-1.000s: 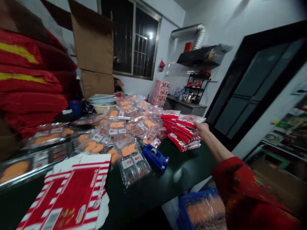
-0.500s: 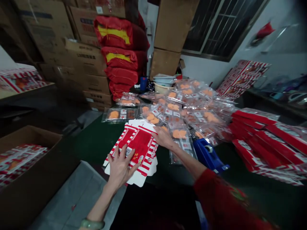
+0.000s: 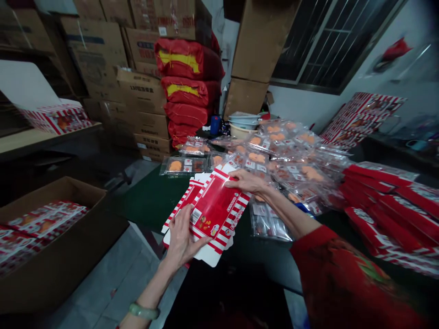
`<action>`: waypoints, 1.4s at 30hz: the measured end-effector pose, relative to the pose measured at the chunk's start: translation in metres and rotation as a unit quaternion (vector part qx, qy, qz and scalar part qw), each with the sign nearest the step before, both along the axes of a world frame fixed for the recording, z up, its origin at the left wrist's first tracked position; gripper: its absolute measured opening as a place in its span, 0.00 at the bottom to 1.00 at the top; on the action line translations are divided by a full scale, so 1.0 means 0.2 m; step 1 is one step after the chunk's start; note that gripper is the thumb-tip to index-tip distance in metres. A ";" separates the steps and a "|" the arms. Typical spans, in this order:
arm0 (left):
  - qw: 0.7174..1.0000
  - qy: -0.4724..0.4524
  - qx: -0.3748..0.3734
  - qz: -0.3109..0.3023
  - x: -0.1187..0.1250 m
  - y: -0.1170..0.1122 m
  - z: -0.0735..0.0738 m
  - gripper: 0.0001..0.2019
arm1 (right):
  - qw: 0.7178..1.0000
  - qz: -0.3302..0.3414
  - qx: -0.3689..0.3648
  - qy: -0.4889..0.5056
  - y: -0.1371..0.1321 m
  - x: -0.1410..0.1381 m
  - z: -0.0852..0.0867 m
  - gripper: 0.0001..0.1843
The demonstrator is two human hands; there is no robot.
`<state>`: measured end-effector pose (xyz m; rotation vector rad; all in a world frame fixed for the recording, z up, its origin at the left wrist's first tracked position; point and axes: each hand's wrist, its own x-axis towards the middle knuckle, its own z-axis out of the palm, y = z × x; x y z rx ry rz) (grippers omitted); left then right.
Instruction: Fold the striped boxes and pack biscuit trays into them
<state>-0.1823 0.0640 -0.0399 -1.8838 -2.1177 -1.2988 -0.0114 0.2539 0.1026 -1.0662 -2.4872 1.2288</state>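
Both my hands hold a flat, unfolded red-and-white striped carton (image 3: 216,208), lifted off a small stack of the same cartons (image 3: 187,201) on the dark green table (image 3: 147,201). My left hand (image 3: 181,237) grips its near edge, thumb on top. My right hand (image 3: 247,182) pinches its far corner. Just beyond lies a heap of clear packets with orange food (image 3: 284,151). A pile of closed red boxes (image 3: 384,201) sits at the right.
An open brown box (image 3: 51,237) with filled striped cartons stands on the floor at left. Stacked cardboard boxes (image 3: 137,91) and red sacks (image 3: 188,87) line the back wall. Bowls (image 3: 242,123) sit behind the packets. More striped cartons (image 3: 360,119) lean at the right.
A second ago my right hand reached to the pile of red boxes at right. Then both hands came onto the flat carton stack. Now the top carton is raised and tilted.
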 end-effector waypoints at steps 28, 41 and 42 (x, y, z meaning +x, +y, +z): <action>0.751 -0.616 -0.131 -0.199 0.60 -0.24 0.12 0.27 | 0.854 -0.355 -0.001 0.381 -1.20 0.49 -0.55 0.46; 0.773 -0.603 -0.140 -0.142 0.67 -0.18 0.04 0.25 | 0.859 -0.304 -0.062 0.407 -1.15 0.69 -0.71 0.22; 0.774 -0.599 -0.145 -0.144 0.67 -0.18 0.02 0.24 | 0.857 -0.313 -0.066 0.403 -1.16 0.70 -0.74 0.22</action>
